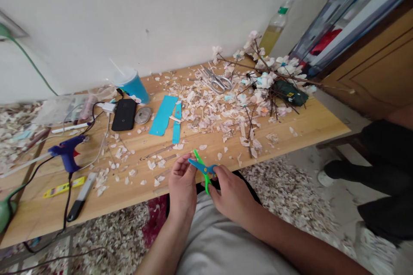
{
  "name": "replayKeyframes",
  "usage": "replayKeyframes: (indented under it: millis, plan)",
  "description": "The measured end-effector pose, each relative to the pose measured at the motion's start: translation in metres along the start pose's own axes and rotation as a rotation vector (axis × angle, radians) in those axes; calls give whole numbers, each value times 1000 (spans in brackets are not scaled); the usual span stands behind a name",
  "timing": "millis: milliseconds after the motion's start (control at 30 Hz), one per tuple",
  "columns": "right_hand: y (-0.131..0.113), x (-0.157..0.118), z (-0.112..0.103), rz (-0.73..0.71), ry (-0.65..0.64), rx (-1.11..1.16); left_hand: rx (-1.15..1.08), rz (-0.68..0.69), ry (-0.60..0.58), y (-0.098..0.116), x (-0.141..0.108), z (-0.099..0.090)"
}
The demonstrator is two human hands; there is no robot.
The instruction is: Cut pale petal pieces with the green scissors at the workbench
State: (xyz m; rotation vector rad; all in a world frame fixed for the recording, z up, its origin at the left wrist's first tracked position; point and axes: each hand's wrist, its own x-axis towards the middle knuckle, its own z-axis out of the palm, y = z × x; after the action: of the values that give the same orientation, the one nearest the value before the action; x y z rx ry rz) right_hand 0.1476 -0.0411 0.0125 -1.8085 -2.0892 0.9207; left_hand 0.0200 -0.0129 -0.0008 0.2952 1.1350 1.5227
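Note:
My right hand (230, 193) grips blue and green scissors (205, 170) by the handles, with the blades spread apart. Close to the blade tips is my left hand (183, 184), its fingers curled and pinched together; whatever they hold is hidden or too small to make out. Both hands are over the front edge of the wooden table (206, 137). Beyond them lie a wide blue paper sheet (164, 115) and a narrow blue strip (177, 124). Pale petal-like scraps (206, 107) are strewn around, with silver scissors (217, 80) resting among them.
On the left are a blue glue gun (68, 151), a yellow packet (64, 187), a utility knife (82, 196), a black power bank (124, 114) and a blue cup (134, 86). Flowering branches (264, 77) and a bottle (274, 28) stand right. A person's legs (358, 180) are nearby.

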Motion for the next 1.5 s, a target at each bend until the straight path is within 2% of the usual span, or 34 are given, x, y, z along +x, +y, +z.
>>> replayKeyframes:
  millis: [367,600,833,1133,1500]
  plan:
    - [5,0,4,-21,7,0,2,-9,-3,-1,-3,-3]
    - [4,-3,7,-26,12,37,-39,-48,6,-1,-6,1]
    - [7,-3,6,-39,21,38,1,-63,-35,-3,-9,-2]
    - [11,-3,6,-46,35,52,13,-85,-18,-2,-10,-3]
    - [14,-4,5,-66,24,57,119,-83,-102,1,-7,-7]
